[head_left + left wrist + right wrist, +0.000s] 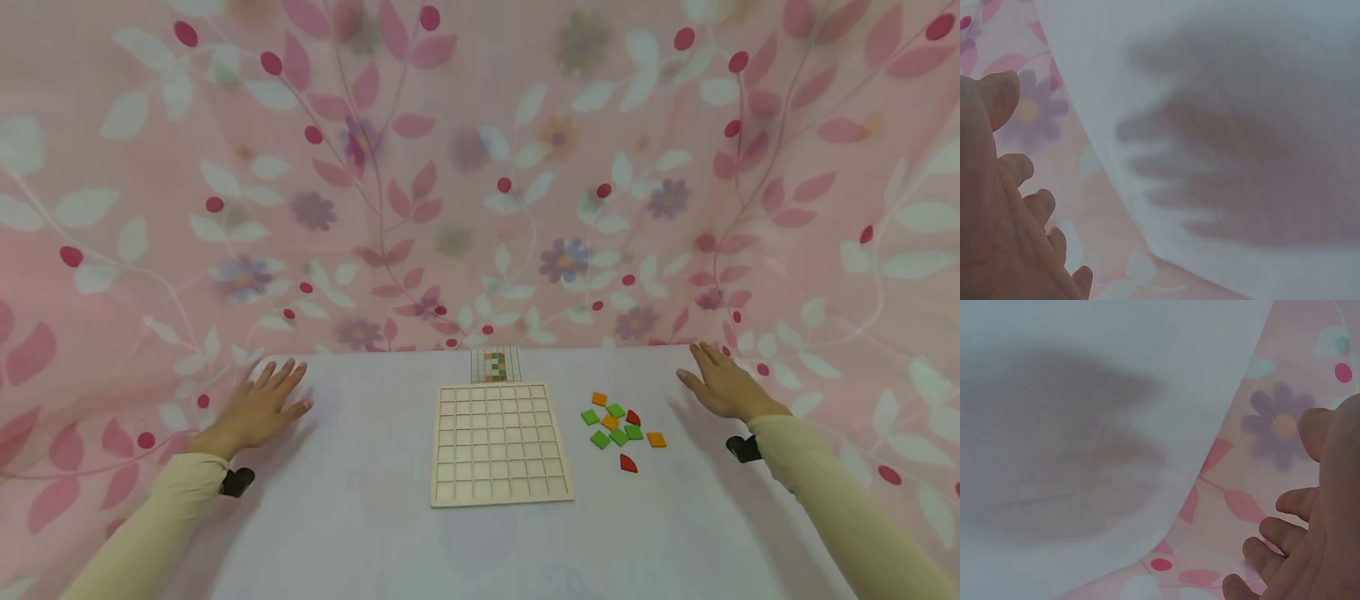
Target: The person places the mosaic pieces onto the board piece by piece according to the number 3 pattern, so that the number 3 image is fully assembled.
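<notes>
A cream square grid board (498, 444) with small compartments lies in the middle of the white table, its cells bare. To its right, several small flat tiles are scattered: green squares (600, 439), orange squares (657, 439) and red quarter-round pieces (628, 463). Behind the board lies a pattern card (496, 365) showing a grid with coloured cells. My left hand (258, 408) hovers over the table's left side, fingers spread, holding nothing. On the far right my right hand (726, 383) is held above the table, its fingers extended and nothing in it. Both wrist views show the hands' shadows below them.
The white table (360, 533) has its back edge against a pink floral curtain (465, 167), which also hangs at both sides. Dark devices (238, 482) are strapped at the wrists. The tiles lie between the board and my right hand.
</notes>
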Available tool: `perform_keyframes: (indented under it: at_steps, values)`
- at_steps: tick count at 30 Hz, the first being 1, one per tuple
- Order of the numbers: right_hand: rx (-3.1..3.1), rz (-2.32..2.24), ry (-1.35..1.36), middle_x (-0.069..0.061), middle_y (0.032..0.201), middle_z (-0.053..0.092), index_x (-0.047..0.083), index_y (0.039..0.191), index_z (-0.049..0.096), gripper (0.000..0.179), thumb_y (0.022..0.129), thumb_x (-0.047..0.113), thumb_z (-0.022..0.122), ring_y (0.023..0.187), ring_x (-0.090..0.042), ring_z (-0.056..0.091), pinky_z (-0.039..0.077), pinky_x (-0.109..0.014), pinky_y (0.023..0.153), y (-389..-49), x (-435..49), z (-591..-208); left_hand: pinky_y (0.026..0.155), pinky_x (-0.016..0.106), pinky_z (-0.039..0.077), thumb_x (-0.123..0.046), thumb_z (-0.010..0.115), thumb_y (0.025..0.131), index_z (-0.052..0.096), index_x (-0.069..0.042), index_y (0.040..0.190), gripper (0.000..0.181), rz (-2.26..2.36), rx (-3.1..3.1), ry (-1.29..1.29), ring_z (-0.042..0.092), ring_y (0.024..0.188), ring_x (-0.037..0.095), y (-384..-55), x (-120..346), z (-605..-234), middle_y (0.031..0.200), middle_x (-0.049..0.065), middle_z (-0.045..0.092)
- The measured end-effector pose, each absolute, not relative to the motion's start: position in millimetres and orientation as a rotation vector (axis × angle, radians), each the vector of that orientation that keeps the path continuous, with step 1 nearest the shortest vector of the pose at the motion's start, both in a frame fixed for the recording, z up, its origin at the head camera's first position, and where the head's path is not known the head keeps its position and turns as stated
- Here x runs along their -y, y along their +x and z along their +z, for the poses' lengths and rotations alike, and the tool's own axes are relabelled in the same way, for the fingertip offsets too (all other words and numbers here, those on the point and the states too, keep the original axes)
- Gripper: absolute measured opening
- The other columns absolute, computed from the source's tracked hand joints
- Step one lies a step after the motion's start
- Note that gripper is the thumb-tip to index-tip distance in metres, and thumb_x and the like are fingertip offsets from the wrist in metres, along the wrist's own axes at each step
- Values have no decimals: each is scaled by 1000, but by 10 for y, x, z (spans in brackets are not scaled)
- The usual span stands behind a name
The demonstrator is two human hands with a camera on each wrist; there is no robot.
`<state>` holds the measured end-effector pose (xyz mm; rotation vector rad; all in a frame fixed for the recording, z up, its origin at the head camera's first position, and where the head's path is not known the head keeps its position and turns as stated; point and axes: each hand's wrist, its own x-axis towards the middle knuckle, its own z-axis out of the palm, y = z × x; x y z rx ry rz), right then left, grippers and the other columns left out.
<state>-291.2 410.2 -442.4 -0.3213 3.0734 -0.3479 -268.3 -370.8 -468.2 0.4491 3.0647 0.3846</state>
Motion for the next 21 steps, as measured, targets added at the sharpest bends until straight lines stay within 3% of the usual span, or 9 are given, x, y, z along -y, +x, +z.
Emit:
perform_keyframes:
  at_steps: [7,15,21]
  values:
    - [-3060,-420,-352,-46,160,28,-18,157,29,77,112,41,48,145,-66,30,25,-77,119,-2976,-3986,-4581,119,83,11,-52,51,109,21,-4,169,83,518,-2996,485,6,160,58,-2777,3388,-4917,174,29,15]
    - [-2997,-534,-344,-39,155,45,-9,155,42,73,107,43,60,143,-61,40,30,-75,118,-3025,-3778,-4900,121,80,15,-50,51,109,29,-6,168,77,513,-2958,628,11,160,56,-2803,2790,-5135,175,28,16]
    - [-3010,-679,-450,-27,131,69,-4,129,69,47,102,34,71,126,-50,60,46,-68,111,-3021,-3706,-5058,123,78,10,-63,48,106,30,-14,169,82,580,-2893,699,7,163,52,-2835,2435,-5362,177,23,14]
